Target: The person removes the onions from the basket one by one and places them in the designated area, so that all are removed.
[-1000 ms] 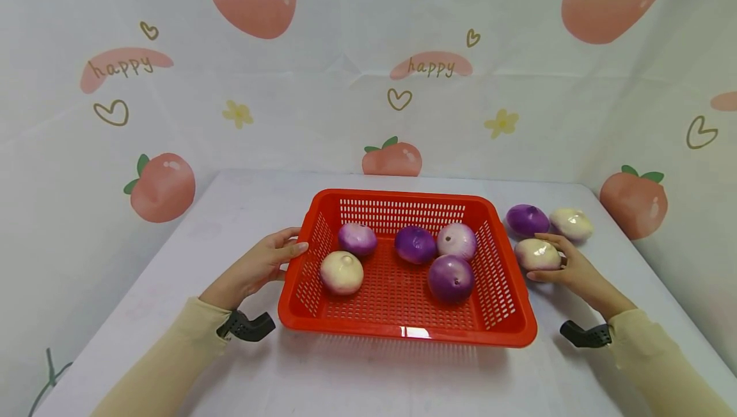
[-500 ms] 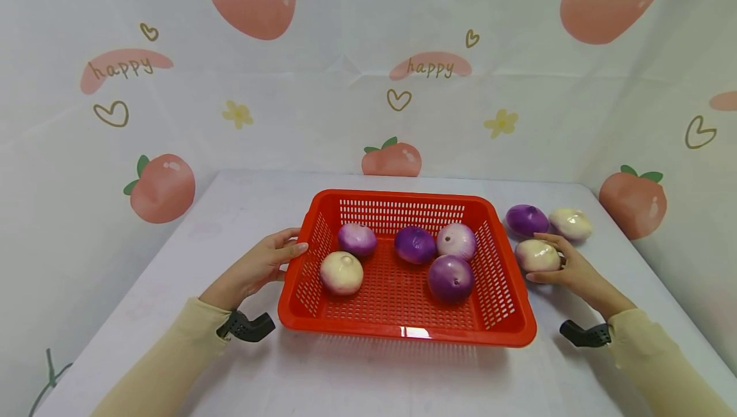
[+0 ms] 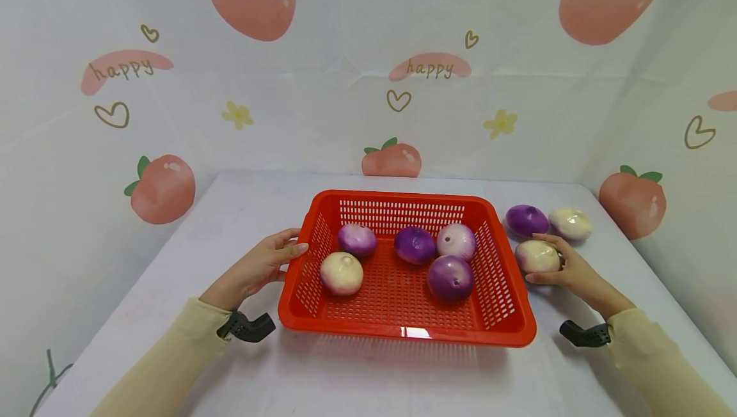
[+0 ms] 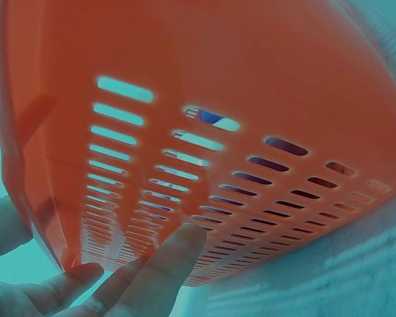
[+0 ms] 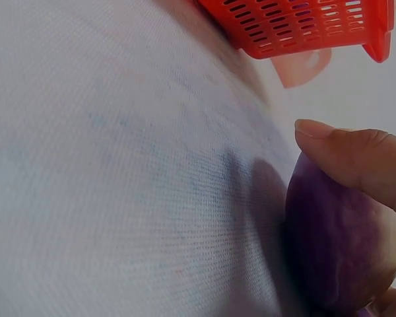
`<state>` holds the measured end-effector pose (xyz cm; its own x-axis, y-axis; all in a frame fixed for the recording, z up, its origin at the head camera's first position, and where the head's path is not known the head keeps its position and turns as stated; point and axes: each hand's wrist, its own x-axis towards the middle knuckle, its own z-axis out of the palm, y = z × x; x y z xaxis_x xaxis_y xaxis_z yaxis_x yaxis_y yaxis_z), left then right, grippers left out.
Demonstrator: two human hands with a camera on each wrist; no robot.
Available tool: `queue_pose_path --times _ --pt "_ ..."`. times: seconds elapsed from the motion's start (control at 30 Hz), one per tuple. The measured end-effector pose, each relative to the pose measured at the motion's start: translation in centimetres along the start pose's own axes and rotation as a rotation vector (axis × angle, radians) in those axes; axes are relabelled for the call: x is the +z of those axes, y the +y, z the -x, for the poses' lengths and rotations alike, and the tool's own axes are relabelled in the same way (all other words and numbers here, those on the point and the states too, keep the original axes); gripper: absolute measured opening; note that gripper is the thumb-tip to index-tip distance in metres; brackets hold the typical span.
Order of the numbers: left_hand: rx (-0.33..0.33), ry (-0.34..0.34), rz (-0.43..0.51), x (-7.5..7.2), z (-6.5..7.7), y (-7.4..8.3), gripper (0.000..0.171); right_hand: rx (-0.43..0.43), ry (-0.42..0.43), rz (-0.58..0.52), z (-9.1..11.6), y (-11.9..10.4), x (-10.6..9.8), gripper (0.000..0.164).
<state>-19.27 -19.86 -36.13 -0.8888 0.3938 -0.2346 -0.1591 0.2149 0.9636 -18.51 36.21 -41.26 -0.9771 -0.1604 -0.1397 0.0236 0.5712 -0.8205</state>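
Note:
My left hand [image 3: 265, 263] holds the left side of a red perforated plastic basket [image 3: 397, 332], its thumb over the rim. In the left wrist view the fingers [image 4: 175, 254] lie against the slotted wall [image 4: 218, 59] from outside. Beyond the basket's right side, my right hand [image 3: 578, 279] grips a cream-coloured onion [image 3: 535, 256] between thumb and fingers. From the right wrist this onion shows a purple underside [image 5: 336, 238], low over the cloth, with the thumb [image 5: 356, 155] across its top. Several onions lie inside the basket, among them a cream one [image 3: 341, 274] and a dark purple one [image 3: 414, 245].
Behind the held onion, a purple onion [image 3: 526, 220] and another cream onion [image 3: 571, 224] lie side by side on the white-covered table [image 3: 386, 385]. A white fruit-print backdrop [image 3: 322, 110] rises at the back and both sides. A dark tie [image 3: 52, 375] hangs at the left edge.

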Motion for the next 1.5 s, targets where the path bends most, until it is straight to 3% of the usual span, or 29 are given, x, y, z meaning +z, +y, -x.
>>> queue_pose_path --times 0.47,0.7,0.83,1.03,1.27,1.5 --pt "0.010 -0.019 0.010 0.1 0.0 0.0 0.061 -0.006 0.022 0.026 0.6 -0.2 -0.6 0.087" --pt "0.009 -0.010 -0.003 0.1 -0.1 -0.1 0.061 -0.002 0.031 0.060 1.3 -1.7 -2.1 0.085" --pt "0.008 -0.010 -0.005 0.0 -0.1 -0.2 0.061 -0.058 0.059 0.051 1.6 -2.9 -3.1 0.072" --pt "0.003 -0.005 -0.012 0.0 -0.3 -0.2 0.060 -0.238 0.108 -0.030 2.0 -6.3 -4.2 0.051" --pt "0.002 -0.006 -0.014 -0.1 -0.2 -0.2 0.062 -0.453 0.065 -0.359 2.0 -12.2 -3.4 0.049" --pt "0.011 -0.016 -0.018 0.0 0.0 0.0 0.060 -0.433 0.024 -0.235 0.7 -16.5 -0.1 0.046"
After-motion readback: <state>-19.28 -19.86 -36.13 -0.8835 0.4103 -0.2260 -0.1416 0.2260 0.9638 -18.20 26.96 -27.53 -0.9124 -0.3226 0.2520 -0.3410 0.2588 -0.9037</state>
